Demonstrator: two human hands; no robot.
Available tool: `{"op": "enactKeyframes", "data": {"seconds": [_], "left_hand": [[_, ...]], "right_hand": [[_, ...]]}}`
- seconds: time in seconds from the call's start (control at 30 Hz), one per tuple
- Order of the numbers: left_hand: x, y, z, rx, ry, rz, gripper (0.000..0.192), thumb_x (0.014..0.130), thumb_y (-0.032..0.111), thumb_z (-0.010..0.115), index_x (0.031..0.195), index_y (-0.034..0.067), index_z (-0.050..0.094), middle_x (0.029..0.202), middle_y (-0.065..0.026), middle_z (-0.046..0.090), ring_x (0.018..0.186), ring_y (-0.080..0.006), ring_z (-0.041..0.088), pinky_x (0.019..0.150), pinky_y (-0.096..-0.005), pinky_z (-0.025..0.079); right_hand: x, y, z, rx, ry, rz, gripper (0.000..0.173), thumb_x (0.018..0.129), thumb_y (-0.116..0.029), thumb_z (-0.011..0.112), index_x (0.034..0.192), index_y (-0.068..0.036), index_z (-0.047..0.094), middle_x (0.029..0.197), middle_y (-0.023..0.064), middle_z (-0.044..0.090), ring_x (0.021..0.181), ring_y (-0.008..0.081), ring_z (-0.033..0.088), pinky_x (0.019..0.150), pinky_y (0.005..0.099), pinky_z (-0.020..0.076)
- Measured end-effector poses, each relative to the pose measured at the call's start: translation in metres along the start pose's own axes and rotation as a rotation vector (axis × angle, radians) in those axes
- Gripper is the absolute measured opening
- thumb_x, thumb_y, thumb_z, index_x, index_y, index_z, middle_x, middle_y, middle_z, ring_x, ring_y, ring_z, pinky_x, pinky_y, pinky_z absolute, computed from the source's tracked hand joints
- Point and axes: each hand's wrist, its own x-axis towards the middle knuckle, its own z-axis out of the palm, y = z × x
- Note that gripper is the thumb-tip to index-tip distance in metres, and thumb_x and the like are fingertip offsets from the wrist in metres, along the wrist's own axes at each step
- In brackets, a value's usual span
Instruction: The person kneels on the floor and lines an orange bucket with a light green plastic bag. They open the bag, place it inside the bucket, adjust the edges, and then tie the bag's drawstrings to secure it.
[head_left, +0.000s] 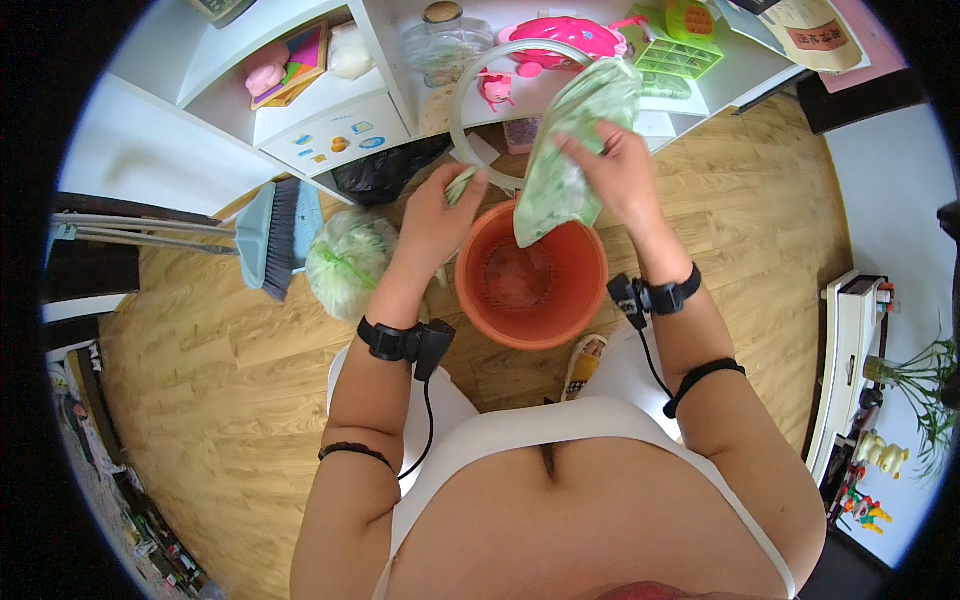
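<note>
An orange-red plastic bin (480, 300) stands on the floor before me, its inside in plain view. Above its far rim, my right hand (621, 176) grips a crumpled pale green plastic bag (559, 169), one corner of which hangs over the bin's mouth. My left hand (439, 217) pinches a small folded strip of pale green material (459, 187) to the left of the bin; I cannot tell whether it is plastic film. Between the hands, a whitish ring (459, 97) stands upright behind the bin, partly covered by the green bag.
A tied, filled translucent bag (349, 262) sits on the floor at left, beside a broom (274, 232) and a blue dustpan (307, 217). Ahead is a white shelf unit (315, 124) holding toys and a glass jar (442, 49). A black plastic bag (386, 169) lies under it.
</note>
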Motion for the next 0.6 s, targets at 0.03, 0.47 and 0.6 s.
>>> {"op": "enactKeyframes", "data": {"seconds": [0.03,0.47,0.6], "left_hand": [[-0.001,0.004,0.004,-0.124,-0.045,-0.012,0.051,0.094,0.040,0.071,0.122,-0.002,0.066,0.101,-0.0085,0.072,0.094,-0.0184,0.065,0.086,-0.0324,0.050],[0.031,-0.042,-0.030,-0.035,0.194,0.081,0.026,0.097,0.021,0.070,0.112,-0.001,0.073,0.092,-0.0043,0.073,0.083,-0.0081,0.062,0.074,-0.0257,0.051],[0.043,-0.051,-0.055,-0.186,0.429,0.044,0.024,0.099,0.020,0.066,0.109,-0.001,0.072,0.088,-0.0064,0.073,0.079,-0.0130,0.065,0.075,-0.0291,0.052]], "right_hand": [[-0.006,-0.003,0.017,-0.014,-0.053,-0.208,0.025,0.091,-0.024,0.076,0.081,-0.002,0.070,0.055,-0.0005,0.054,0.054,0.0082,0.045,0.051,0.0323,0.0390],[0.008,0.003,-0.014,0.416,-0.353,0.200,0.028,0.097,-0.028,0.071,0.101,0.000,0.076,0.089,0.0043,0.076,0.075,0.0069,0.065,0.075,0.0238,0.0509],[0.019,-0.007,-0.038,0.445,-0.063,0.277,0.019,0.093,-0.019,0.075,0.101,-0.002,0.077,0.092,0.0067,0.076,0.074,0.0100,0.067,0.073,0.0255,0.0519]]}}
